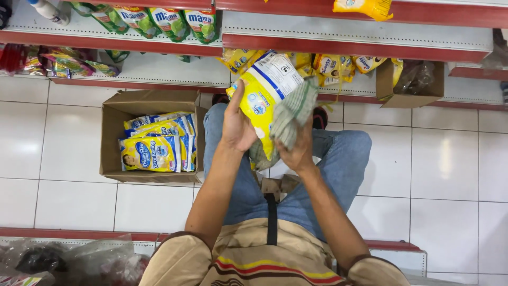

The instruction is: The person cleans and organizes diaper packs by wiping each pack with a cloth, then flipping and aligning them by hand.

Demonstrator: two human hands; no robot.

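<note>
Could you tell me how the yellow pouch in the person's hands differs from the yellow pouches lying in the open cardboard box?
The held yellow pouch is up in the air, tilted, gripped by the left hand, while the right hand presses a green checked cloth on it. The boxed pouches lie stacked in the cardboard box on the floor, untouched. The held one shows its white back panel; the boxed ones show their fronts. Both are yellow with blue marks.

floor: white tiles (439, 159) | shelves: white, red-edged (354, 32) | light: glare patch on tile
</note>
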